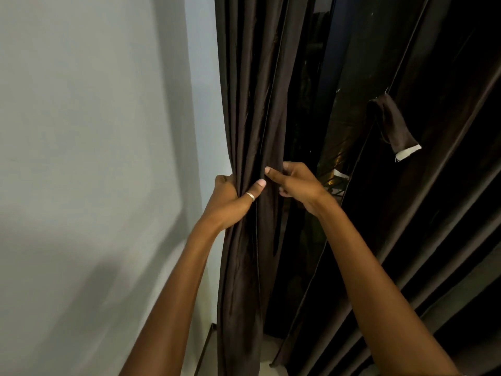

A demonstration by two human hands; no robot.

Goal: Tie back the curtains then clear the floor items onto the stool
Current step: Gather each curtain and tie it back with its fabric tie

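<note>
So it's the curtain-tying step that's in hand here; the floor-clearing part looks not yet started, as far as can be judged. The left curtain [252, 104] is bunched into a narrow bundle right beside the wall [95, 131]. It's gripped from the wall side by the left hand [230, 202], with the fingers tucked behind the folds and the thumb, ring [250, 196] on it, laid across the front. The bundle's right edge is pinched by the right hand [295, 183].

Next, a tie probably needs to be brought round the bundle and fastened while the folds are kept squeezed. A tie-back strap [393, 123], dark with a white end, is seen hanging on the right curtain [447, 185], well apart from both hands. A small white bit just behind the right hand might be this curtain's own tie, but too little is shown to tell.

The snag is that both hands are taken up, so one has to be freed and the bundle could spread. Dark window glass [325, 118] is seen between the curtains, with a strip of floor [268, 348] below. No stool or floor items are in view.
</note>
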